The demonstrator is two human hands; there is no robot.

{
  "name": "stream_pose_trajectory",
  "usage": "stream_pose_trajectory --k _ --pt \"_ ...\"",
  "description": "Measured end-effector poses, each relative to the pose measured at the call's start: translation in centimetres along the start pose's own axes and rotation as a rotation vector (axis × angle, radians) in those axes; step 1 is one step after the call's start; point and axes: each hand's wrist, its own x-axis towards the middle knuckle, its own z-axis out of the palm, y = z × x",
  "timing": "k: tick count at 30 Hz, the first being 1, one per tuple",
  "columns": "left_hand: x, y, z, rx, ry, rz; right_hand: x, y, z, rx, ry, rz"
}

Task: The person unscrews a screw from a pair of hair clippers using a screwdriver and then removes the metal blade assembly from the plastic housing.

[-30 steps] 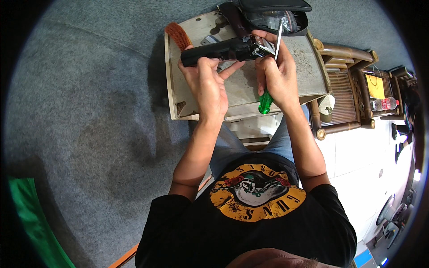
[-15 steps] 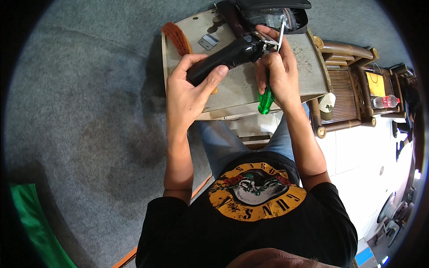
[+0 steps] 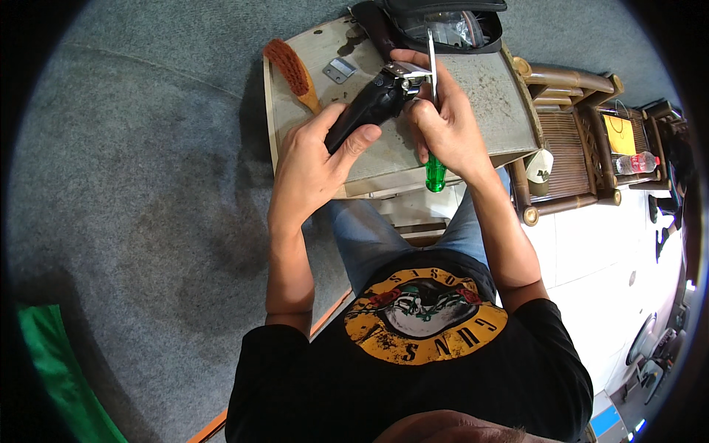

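Observation:
My left hand (image 3: 309,161) wraps round the body of a black hair clipper (image 3: 374,102), thumb on top. The clipper tilts up to the right, its metal head near my right fingers. In my right hand (image 3: 452,134) is a screwdriver (image 3: 436,177) with a clear green handle; its shaft points away from me past the clipper's head. My right index finger reaches behind the head, seemingly against it. A loose silver clipper blade (image 3: 339,70) lies on the small table (image 3: 491,111). Left of it rests a brush (image 3: 289,65) with reddish bristles and a wooden handle.
At the table's far side, a dark, long-handled object (image 3: 375,29) lies beside an open black case (image 3: 493,43) holding clear plastic bags. Hair clippings dot the tabletop. To the right stand bamboo chairs (image 3: 565,148) with a cap (image 3: 539,167), a yellow bag (image 3: 619,137) and a bottle (image 3: 637,163).
Both hands have shifted slightly left with the clipper and screwdriver. The clipper now tilts more steeply away from me, and the screwdriver's shaft has swung to the left.

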Motion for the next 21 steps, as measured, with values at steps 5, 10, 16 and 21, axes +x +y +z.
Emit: stream_pose_trajectory --k 5,10,16,21 --pt "-0.32 -0.2 0.05 -0.045 0.019 0.011 -0.03 0.23 0.06 0.004 -0.022 -0.025" --pt "-0.32 -0.31 0.11 -0.041 0.017 0.008 -0.02 -0.03 0.11 0.0 -0.014 -0.002" --pt "-0.21 -0.3 0.1 -0.048 -0.009 -0.038 0.12 0.04 -0.03 -0.026 -0.001 0.032" --pt "-0.13 -0.88 0.33 -0.04 0.003 -0.019 0.15 0.11 0.02 -0.033 0.014 0.047"
